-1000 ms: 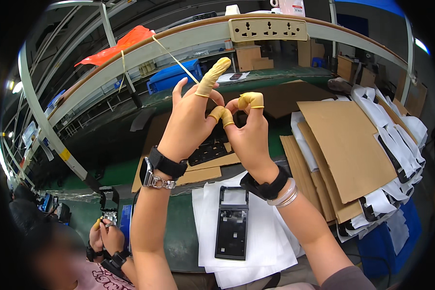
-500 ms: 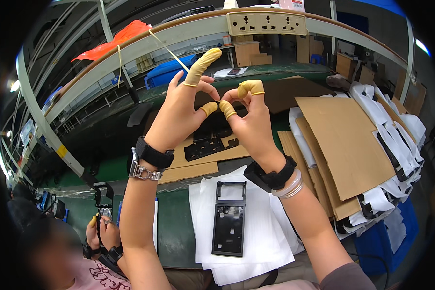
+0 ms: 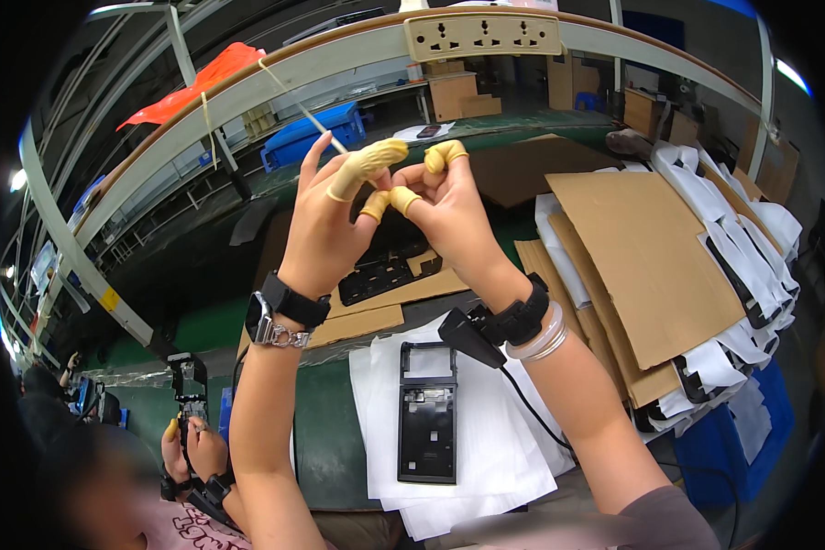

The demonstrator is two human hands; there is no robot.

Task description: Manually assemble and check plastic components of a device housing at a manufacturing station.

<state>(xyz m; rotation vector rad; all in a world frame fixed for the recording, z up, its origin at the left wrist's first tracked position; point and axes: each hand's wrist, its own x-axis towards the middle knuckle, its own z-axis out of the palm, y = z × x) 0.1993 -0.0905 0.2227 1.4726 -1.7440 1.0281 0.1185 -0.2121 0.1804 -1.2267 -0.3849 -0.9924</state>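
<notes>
Both hands are raised above the green bench, and their fingertips meet in the middle. Yellow finger cots cover the thumb and index finger of my left hand [image 3: 328, 216] and of my right hand [image 3: 451, 216]. Each hand is closed in a pinch; whatever lies between the fingertips is too small or hidden to make out. Below them a black plastic housing [image 3: 428, 431] with a rectangular open frame at its top lies on white foam sheets [image 3: 513, 458]. Behind my wrists several black plastic parts [image 3: 376, 280] rest on cardboard [image 3: 362, 323].
At right rises a stack of cardboard sheets [image 3: 646, 266], with white-wrapped black parts [image 3: 733, 238] beside it and a blue bin [image 3: 768, 440] underneath. A power strip [image 3: 483, 37] is fixed to the rail ahead. On the left, a co-worker's hands [image 3: 192, 449] hold a black part.
My left index finger, which pointed up, has bent down toward the right hand's fingers. The fingertips have come closer together. The whole view has shifted slightly.
</notes>
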